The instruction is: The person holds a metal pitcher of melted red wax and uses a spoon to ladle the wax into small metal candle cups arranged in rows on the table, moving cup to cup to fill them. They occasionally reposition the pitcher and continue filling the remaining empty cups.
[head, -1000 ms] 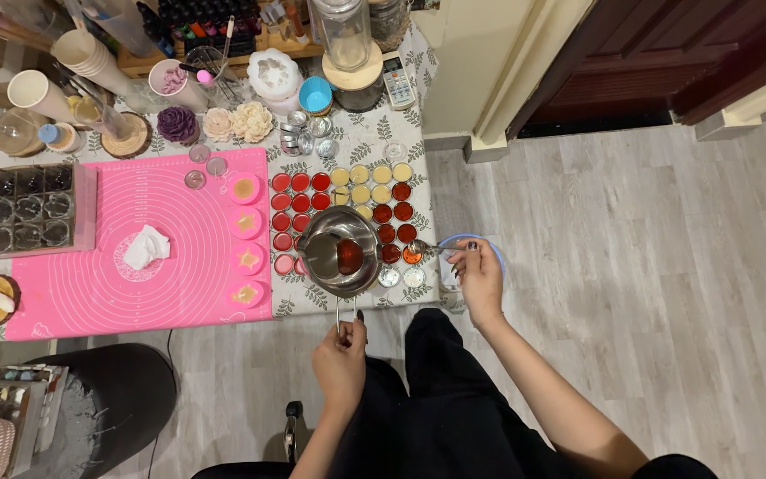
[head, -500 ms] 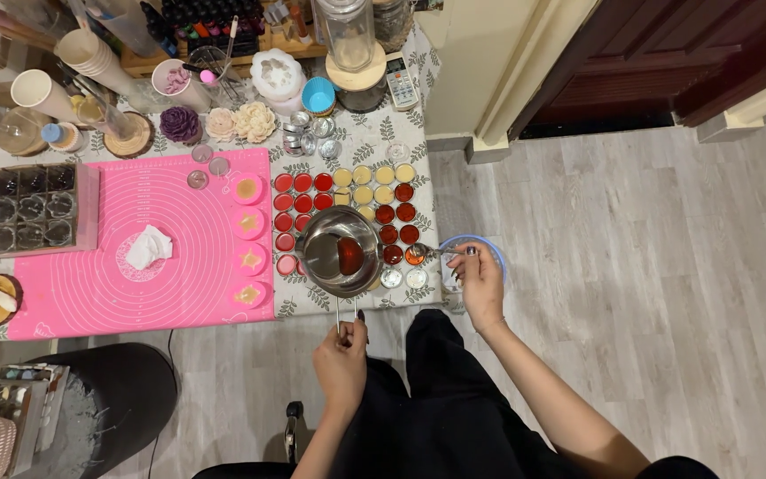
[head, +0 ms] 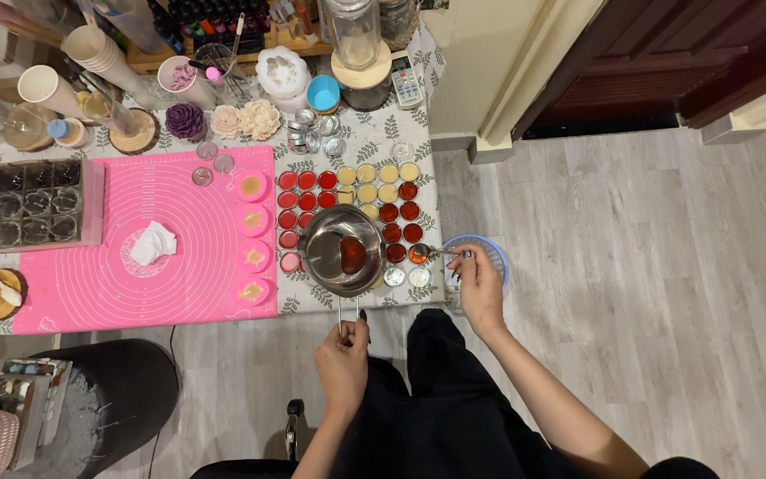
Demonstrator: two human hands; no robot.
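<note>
Vs 1 s ago barely any change: my left hand (head: 341,362) still grips the pan handle (head: 348,317), right hand (head: 476,286) still pinches the spoon (head: 436,254) over the tins (head: 401,232); filling goes on.

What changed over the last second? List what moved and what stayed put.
Almost nothing moved. The right hand stays at the table's right edge, holding a small spoon over the filled tins; it shifted only slightly. The left hand keeps its grip on the metal pot handle. Pot, pink mat and tins are unchanged.

Room held pale grey plank floor (head: 649,266), dark wooden door (head: 667,62), cream wall (head: 489,53), leaf-patterned table (head: 374,146).
</note>
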